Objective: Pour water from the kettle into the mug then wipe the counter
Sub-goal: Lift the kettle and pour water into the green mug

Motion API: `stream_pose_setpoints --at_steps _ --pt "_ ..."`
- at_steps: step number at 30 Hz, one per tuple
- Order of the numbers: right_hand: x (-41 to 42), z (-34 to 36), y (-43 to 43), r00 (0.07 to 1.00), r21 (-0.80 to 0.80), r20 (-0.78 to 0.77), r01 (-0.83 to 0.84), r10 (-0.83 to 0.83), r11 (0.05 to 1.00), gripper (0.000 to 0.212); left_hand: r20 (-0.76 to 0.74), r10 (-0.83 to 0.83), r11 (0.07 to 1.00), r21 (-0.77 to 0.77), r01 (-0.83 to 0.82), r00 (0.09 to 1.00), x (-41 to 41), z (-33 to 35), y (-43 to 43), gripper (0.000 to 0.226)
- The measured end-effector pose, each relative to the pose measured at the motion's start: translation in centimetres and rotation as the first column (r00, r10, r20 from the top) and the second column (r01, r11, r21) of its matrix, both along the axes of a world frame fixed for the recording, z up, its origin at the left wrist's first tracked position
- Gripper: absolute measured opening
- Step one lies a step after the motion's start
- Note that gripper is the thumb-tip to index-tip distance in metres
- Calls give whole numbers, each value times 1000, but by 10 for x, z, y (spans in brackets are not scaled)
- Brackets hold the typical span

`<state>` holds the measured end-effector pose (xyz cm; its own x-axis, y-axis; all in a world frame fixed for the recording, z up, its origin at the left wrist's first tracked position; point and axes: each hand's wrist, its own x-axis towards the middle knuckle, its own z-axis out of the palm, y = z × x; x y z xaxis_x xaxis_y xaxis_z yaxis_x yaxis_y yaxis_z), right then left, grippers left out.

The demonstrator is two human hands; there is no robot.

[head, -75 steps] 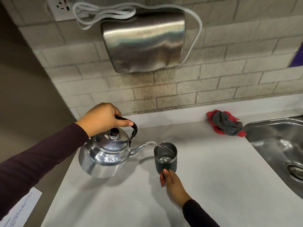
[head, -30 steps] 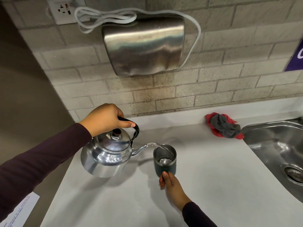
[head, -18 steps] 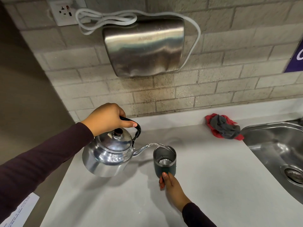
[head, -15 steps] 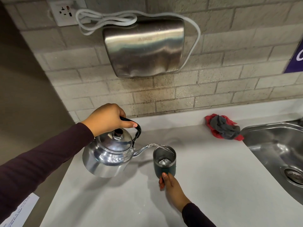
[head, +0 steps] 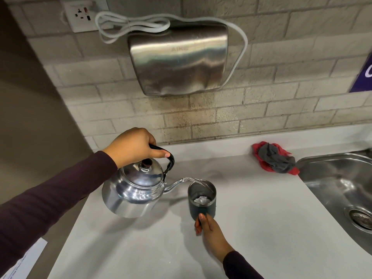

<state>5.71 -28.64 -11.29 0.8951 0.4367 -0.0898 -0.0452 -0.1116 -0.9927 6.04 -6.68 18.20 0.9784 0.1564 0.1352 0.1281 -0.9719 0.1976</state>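
A shiny steel kettle (head: 132,190) hangs tilted above the white counter (head: 251,228), its spout pointing right over a dark green mug (head: 202,206). My left hand (head: 133,148) grips the kettle's black handle from above. A thin stream of water runs from the spout into the mug, and water shows inside it. My right hand (head: 209,231) holds the mug at its near side, with the mug standing on the counter. A crumpled red and grey cloth (head: 274,159) lies at the back of the counter, right of the mug.
A steel sink (head: 340,190) with a drain is set into the counter at the right. A metal hand dryer (head: 178,59) with a white cable hangs on the brick wall above. The counter's left edge drops off below the kettle.
The kettle stays tilted and water keeps running into the mug. Both hands hold the same grip; the water level in the mug looks slightly higher.
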Motion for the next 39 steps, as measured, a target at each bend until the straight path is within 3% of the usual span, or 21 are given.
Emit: stream_pose_setpoints --at_steps 12,20,23,28,34,39 --pt "-1 8 -1 1000 -24 -28 -1 1 1000 42 -4 4 1000 26 -4 1000 1 -10 -2 65" --pt "-6 34 -8 994 23 -96 -49 51 999 37 54 120 962 -251 -103 991 -15 -28 16 57" --pt "-7 45 -13 994 22 -107 -32 34 999 33 75 154 933 -338 -121 985 -26 -43 29 75" --pt "-9 49 -24 997 -93 -18 67 -69 993 26 58 187 902 -407 -148 981 -44 -66 54 94" --pt "-21 44 -35 987 -202 60 161 -152 966 13 74 233 875 -450 -176 970 -63 -76 82 84" --pt "-33 47 -41 984 -305 95 170 -148 937 24 105 243 853 -496 -161 964 -70 -82 97 68"
